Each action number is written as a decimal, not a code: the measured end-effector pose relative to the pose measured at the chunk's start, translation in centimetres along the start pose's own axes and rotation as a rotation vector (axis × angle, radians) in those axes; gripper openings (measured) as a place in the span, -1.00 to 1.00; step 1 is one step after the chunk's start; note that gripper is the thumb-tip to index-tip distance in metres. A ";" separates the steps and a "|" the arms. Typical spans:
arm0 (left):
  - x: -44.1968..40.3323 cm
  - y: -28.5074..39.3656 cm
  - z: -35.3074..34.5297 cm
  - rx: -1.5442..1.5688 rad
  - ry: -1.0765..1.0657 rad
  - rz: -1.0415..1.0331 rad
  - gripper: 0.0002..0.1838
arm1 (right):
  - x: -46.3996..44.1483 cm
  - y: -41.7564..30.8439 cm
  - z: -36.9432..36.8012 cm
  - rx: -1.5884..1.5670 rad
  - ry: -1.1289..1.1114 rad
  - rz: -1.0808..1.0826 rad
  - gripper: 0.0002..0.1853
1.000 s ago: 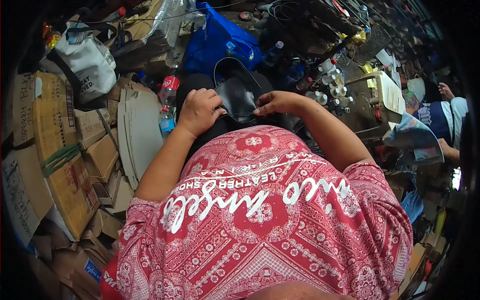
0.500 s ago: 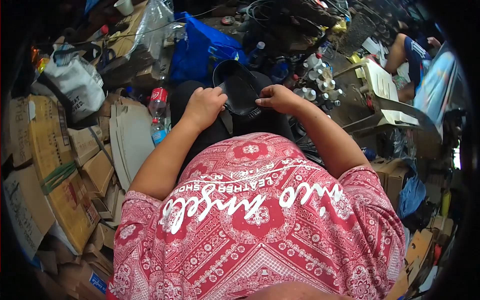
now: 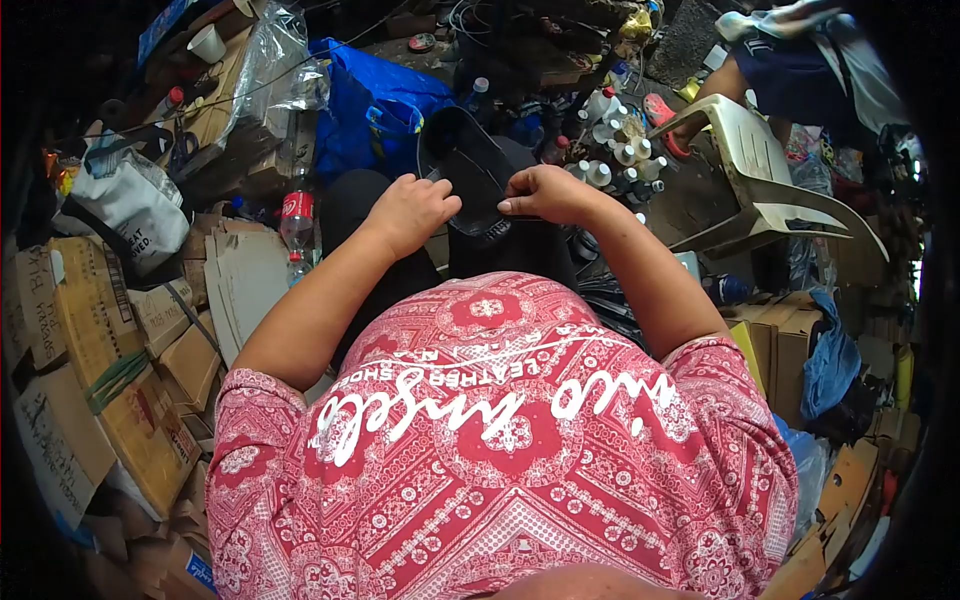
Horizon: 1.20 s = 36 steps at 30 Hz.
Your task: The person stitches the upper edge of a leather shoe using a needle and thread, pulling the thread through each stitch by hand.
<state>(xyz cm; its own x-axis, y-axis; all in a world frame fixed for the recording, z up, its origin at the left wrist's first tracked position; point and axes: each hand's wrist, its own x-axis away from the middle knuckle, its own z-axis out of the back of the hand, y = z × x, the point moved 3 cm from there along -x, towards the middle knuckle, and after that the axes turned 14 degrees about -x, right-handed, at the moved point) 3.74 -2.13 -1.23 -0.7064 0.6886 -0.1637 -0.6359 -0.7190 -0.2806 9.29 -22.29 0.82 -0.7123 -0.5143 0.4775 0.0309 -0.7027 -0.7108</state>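
A black sandal [image 3: 470,175] lies on my dark-trousered lap, its wide loop at the far end and pale marking at the near end. My left hand [image 3: 412,212] is closed at the sandal's left edge, fingers curled in a pinch. On the opposite side, my right hand [image 3: 548,194] pinches the right edge between thumb and forefinger. The exact bit of material between the fingers is too small and dark to make out.
Ahead stand a blue bag [image 3: 365,110] and several white-capped bottles [image 3: 620,140]. A white plastic chair [image 3: 745,165] is to the right, with another person's leg [image 3: 720,95] behind it. Stacked cardboard [image 3: 110,360] and a cola bottle [image 3: 297,215] are on my left.
The other person behind the chair has shifted, and a pink slipper on their foot now shows. My view has turned slightly right. Both hands stay at the sandal's edges, with little movement.
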 end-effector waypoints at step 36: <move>-3.4 -2.9 -3.0 1.141 -0.198 0.324 -0.74 | 6.4 -1.8 0.8 -0.494 0.061 0.252 -0.82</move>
<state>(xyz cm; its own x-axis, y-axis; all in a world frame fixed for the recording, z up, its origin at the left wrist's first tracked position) 8.92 -2.10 -2.70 -0.8562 0.5061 0.1041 -0.2585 -0.5940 0.7618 5.20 -24.76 5.55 -0.7655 -0.5967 0.2410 -0.1164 -0.2400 -0.9638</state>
